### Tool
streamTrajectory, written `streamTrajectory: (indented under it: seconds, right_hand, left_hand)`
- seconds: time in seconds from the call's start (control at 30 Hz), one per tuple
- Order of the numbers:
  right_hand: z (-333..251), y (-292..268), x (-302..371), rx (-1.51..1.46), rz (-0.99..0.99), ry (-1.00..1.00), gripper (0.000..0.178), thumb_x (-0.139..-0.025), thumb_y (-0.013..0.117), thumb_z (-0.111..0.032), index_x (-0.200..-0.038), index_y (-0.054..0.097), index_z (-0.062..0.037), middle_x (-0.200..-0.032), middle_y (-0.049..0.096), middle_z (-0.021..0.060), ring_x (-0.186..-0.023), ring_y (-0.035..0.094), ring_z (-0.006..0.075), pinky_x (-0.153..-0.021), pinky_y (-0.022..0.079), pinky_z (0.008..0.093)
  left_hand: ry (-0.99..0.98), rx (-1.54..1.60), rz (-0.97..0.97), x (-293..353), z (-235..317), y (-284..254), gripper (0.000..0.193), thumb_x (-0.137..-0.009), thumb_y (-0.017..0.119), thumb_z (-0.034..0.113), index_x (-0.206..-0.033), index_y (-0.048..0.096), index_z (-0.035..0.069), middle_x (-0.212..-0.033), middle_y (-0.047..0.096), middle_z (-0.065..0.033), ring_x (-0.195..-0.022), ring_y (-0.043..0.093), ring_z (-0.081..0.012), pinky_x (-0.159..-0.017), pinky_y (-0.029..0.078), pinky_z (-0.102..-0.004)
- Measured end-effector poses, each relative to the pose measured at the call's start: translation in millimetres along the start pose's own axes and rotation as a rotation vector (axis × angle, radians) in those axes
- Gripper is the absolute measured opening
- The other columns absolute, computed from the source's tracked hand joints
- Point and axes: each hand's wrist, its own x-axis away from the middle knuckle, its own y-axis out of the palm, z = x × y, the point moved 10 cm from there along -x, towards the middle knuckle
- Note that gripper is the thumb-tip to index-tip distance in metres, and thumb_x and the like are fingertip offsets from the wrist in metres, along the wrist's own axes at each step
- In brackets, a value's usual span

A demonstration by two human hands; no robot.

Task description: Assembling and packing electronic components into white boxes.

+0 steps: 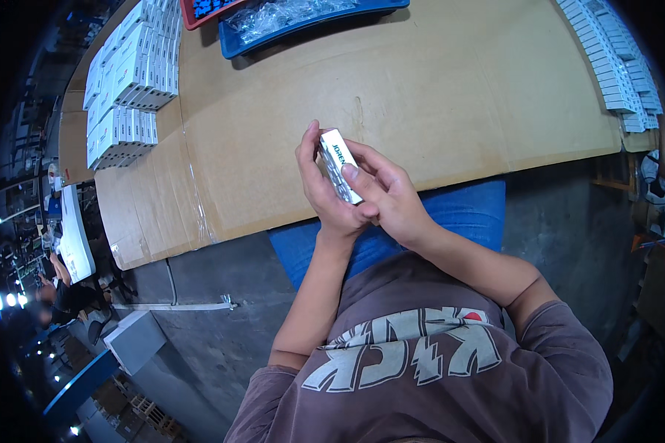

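Observation:
A small white box (334, 144) with dark print is held between my two hands, above the front edge of the cardboard-covered table. My left hand (322, 184) cups its left side, with the fingers pointing up along it. On the other side my right hand (391, 193) wraps round the box, the thumb pressed on its face near the lower end. Part of that face is shiny and patterned; the lower part is covered by the thumb and palm.
Brown cardboard (451, 88) covers the table. Stacks of white boxes (137, 74) stand at the far left, and more white boxes (613, 63) at the far right. At the back are a blue tray (318, 31) of clear plastic bags and a red tray (192, 21) of blue pieces.

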Motion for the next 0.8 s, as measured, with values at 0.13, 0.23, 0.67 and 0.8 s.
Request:
streamTrajectory:
  seconds: [0.13,0.23,0.67,0.8]
  right_hand:
    - [2.7,-2.9,-0.9,-0.062,0.011,0.001,0.056,-0.11,0.06,-0.02,-0.157,0.042,0.0031,-0.134,0.064,0.0087,-0.11,0.063,0.008,-0.091,0.053,0.0239]
    - [15.7,-8.4,3.3,-0.061,0.021,0.168,0.056,-0.11,0.059,-0.022,-0.158,0.042,0.0033,-0.136,0.064,0.0092,-0.105,0.065,0.007,-0.089,0.054,0.023]
    - [9.4,-5.2,0.1,0.058,-0.029,-0.03,0.056,-0.111,0.059,-0.021,-0.156,0.042,0.007,-0.14,0.063,0.0137,-0.121,0.06,0.0118,-0.104,0.05,0.0273]
    - [4.5,0.6,2.9,0.118,-0.041,-0.068,0.055,-0.112,0.055,-0.024,-0.156,0.043,0.0077,-0.14,0.063,0.0126,-0.122,0.059,0.0106,-0.105,0.048,0.0266]
  left_hand:
    - [0.085,-0.056,-0.037,-2.7,11.6,3.1,0.131,-0.075,0.055,0.097,-0.147,0.043,-0.012,-0.139,0.051,-0.0281,-0.123,0.058,-0.0392,-0.104,0.048,-0.0478]
    - [0.02,-0.136,0.005,-2.7,9.0,0.4,0.124,-0.08,0.053,0.094,-0.146,0.044,-0.012,-0.135,0.052,-0.0284,-0.121,0.059,-0.0402,-0.102,0.049,-0.0478]
    - [-0.037,0.05,0.064,2.7,-0.2,-4.1,0.085,-0.097,0.048,0.058,-0.142,0.048,-0.013,-0.133,0.054,-0.0268,-0.12,0.059,-0.0353,-0.102,0.048,-0.0441]
    - [-0.02,0.046,0.093,4.1,3.2,-5.9,0.082,-0.094,0.046,0.053,-0.141,0.048,-0.014,-0.133,0.054,-0.0268,-0.12,0.059,-0.0348,-0.104,0.048,-0.044]
